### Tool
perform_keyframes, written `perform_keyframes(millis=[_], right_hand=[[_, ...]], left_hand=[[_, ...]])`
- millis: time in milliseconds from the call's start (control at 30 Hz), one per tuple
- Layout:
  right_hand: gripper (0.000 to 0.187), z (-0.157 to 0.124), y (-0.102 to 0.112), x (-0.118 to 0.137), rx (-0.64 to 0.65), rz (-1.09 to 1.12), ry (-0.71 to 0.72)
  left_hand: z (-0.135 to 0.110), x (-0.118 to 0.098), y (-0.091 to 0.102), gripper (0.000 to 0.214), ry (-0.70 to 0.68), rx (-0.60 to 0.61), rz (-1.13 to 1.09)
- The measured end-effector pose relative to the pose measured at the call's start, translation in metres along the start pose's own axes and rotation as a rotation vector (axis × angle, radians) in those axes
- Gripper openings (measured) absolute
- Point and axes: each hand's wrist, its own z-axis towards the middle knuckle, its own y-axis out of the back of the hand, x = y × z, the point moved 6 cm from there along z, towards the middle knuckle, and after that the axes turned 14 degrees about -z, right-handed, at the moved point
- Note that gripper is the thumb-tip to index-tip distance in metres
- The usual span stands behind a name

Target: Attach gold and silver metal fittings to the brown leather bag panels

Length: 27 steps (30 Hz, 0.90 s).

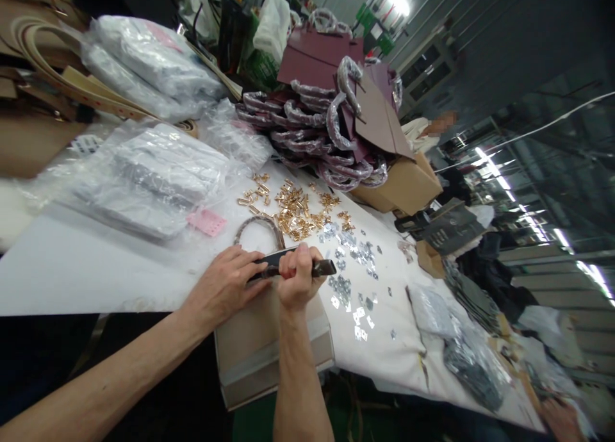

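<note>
A beige handbag point(259, 352) lies in front of me at the table's near edge, with its curved, plastic-wrapped handle point(260, 218) pointing away. My left hand point(230, 277) is closed on the bag's upper edge, fingers over the top and thumb on the near side. Wrapped in a fist, my right hand point(298, 275) grips a dark tool handle point(325, 268) whose end juts out to the right. The tool's other end runs toward my left fingers along the bag's opening; its working part is hidden, so I cannot tell its kind.
Small gold metal fittings point(294, 210) and thin silver plates point(358, 253) lie scattered beyond my hands. Plastic-wrapped parcels point(168, 173) cover the left. Burgundy bags point(312, 57) are stacked behind, by a cardboard box point(408, 184). Another person's hand point(561, 417) shows at lower right.
</note>
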Motion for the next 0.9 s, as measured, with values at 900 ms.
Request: perform_keyframes(millis=[900], right_hand=[[0.042, -0.025, -0.011, -0.007, -0.013, -0.344, 0.116]], left_hand=[[-0.001, 0.000, 0.002, 0.023, 0.000, 0.005, -0.077]])
